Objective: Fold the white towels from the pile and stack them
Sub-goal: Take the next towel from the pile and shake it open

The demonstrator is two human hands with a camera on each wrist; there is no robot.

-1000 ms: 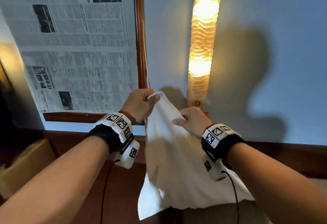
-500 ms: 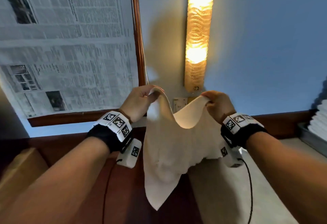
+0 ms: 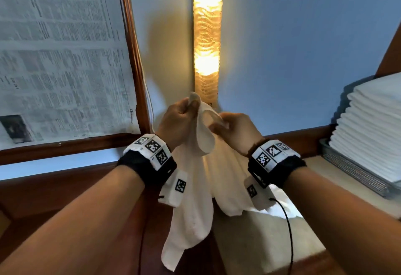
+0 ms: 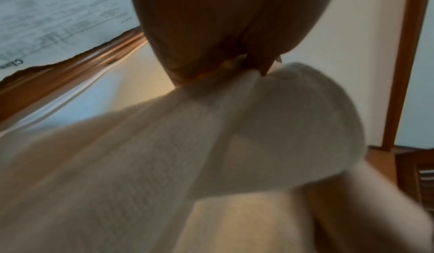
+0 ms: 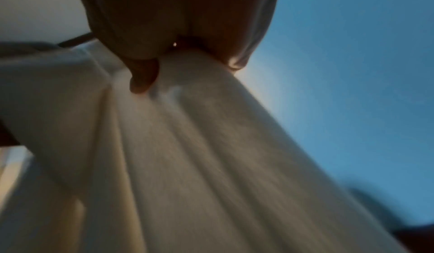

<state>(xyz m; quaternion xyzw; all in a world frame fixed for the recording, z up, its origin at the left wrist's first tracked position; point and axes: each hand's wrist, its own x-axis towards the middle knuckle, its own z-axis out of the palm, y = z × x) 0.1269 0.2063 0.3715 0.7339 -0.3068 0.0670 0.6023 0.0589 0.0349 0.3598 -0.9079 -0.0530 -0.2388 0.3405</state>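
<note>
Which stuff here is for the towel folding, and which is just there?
For the job:
white cloth towel
left hand
right hand
stack of folded white towels
grey mesh tray

Just there:
glowing amber wall lamp
newspaper sheet

Matt, nubbly cloth towel (image 3: 191, 220)

This looks like a room in a home or a small hotel, where clean laundry gets sorted. Up past the two hands, a long glowing wall lamp (image 3: 207, 36) shines warm yellow on a blue wall (image 3: 303, 47). Off to the left of the hands, sheets of newspaper (image 3: 58, 53) cover a window in a brown wooden frame (image 3: 132, 53). To the right of the hands, a tall stack of folded white towels (image 3: 368, 127) sits in a metal mesh tray (image 3: 351, 170) on a pale counter (image 3: 267, 244).
</note>
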